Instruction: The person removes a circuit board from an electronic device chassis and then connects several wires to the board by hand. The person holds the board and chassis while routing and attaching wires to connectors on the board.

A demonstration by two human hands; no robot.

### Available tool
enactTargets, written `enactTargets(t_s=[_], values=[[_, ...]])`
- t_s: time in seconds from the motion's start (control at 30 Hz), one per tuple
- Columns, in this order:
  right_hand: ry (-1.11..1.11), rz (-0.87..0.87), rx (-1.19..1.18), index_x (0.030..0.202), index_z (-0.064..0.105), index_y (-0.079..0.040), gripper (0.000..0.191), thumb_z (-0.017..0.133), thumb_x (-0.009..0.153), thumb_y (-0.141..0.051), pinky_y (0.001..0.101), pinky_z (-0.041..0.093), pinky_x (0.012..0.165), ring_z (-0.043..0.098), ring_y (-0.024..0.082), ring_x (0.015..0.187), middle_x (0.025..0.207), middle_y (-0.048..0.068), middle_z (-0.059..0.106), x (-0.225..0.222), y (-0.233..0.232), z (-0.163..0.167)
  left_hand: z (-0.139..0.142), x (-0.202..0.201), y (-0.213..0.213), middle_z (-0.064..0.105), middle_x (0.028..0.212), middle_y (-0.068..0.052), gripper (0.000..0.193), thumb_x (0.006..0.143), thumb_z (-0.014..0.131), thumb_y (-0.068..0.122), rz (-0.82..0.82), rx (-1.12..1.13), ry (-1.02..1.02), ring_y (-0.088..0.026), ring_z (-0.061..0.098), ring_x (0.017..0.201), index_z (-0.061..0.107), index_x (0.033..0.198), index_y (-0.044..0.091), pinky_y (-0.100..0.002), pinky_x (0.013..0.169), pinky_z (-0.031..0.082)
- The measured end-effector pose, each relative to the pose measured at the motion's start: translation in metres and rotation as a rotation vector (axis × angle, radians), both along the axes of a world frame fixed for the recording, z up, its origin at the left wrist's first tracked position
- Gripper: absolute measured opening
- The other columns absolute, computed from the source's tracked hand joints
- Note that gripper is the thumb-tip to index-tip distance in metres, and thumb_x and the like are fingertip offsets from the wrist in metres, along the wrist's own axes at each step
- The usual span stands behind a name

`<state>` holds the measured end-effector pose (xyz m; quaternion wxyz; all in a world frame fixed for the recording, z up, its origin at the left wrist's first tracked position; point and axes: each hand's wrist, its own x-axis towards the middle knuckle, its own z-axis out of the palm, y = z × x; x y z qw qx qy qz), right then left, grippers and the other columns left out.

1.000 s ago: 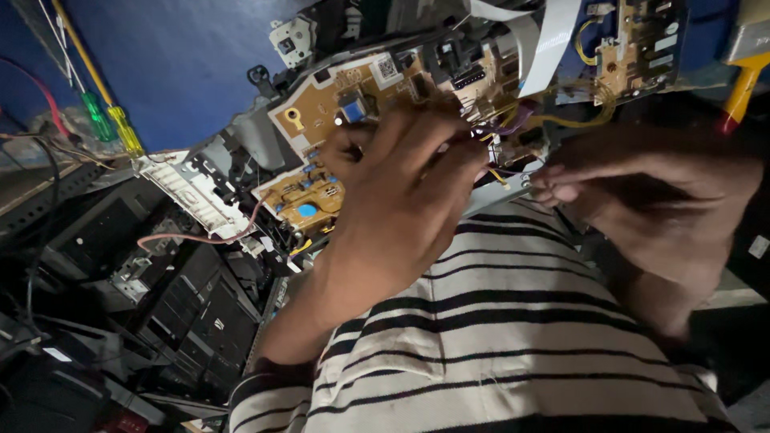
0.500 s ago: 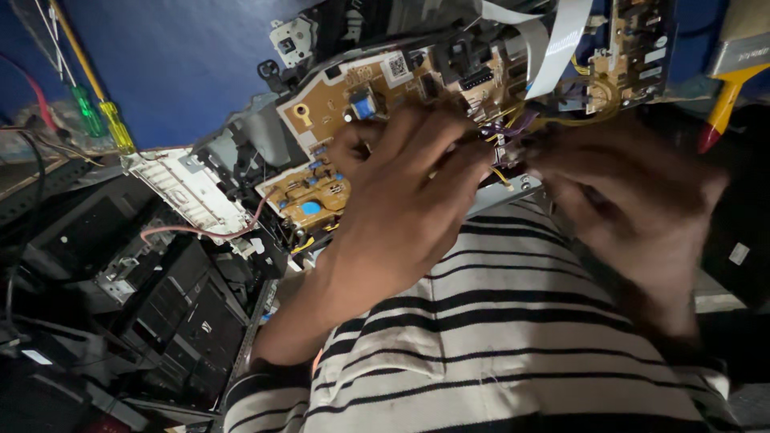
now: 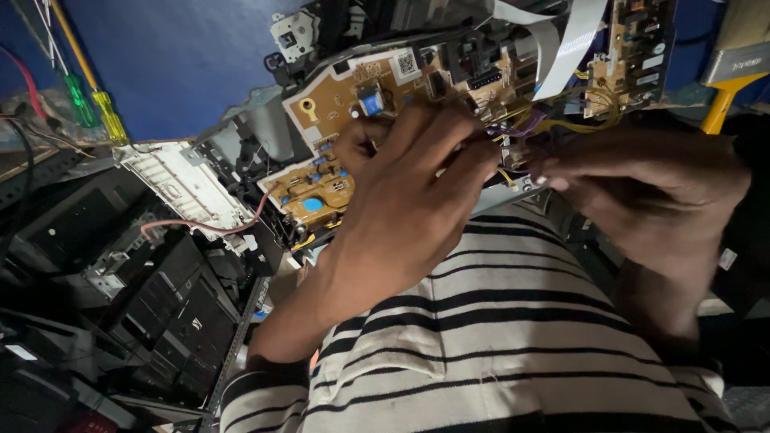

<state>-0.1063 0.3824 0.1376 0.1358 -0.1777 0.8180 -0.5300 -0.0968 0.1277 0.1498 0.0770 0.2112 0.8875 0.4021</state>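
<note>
— What's behind it all?

— A blue wall, with the opened machine leaning against it. Its tan circuit board is the landmark.

— Any free room around the board?

— Little. Left of it lies a white ribbed plastic panel; below-left, black machine casings crowd in. Far left stand two screwdrivers, green and yellow handled.

— The hands?

— The left hand covers the board's lower right edge, fingers curled. The right hand pinches the yellow and purple wire bundle just right of the board.

— Labels?

— A small white square sticker at the board's top edge; a white ribbon cable to the upper right.
</note>
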Motion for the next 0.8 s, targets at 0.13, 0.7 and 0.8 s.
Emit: enactTargets(t_s=[0.13,0.7,0.8], values=[[0.132,-0.008,0.095,0.104,0.07,0.004,0.017,0.076,0.09,0.01,0.0291,0.064,0.068,0.077,0.025,0.085,0.097,0.018,0.074,0.004,-0.008,0.006,-0.002,0.001,0.001,0.057,0.127,-0.008,0.025,0.092,0.072,0.002,0.0,0.027,-0.007,-0.024,0.053,0.118,0.067,0.116,0.005,-0.04,0.097,0.032],[0.175,-0.062,0.3,0.105,0.07,0.009,0.021,0.078,0.086,0.013,0.0341,0.061,0.075,0.075,0.027,0.086,0.097,0.02,0.073,0.005,-0.028,0.026,-0.002,0.005,0.0,0.057,0.128,-0.004,0.024,0.093,0.068,0.003,0.014,-0.014,0.005,-0.02,0.053,0.121,0.068,0.116,0.008,-0.042,0.099,0.026],[0.226,-0.067,0.36,0.107,0.073,0.005,0.023,0.079,0.086,0.013,0.0331,0.061,0.078,0.075,0.027,0.092,0.101,0.018,0.074,0.011,-0.029,0.025,-0.001,0.004,0.001,0.057,0.128,-0.004,0.026,0.091,0.068,0.003,0.02,-0.021,0.014,-0.021,0.052,0.123,0.068,0.116,0.008,-0.044,0.1,0.025]])
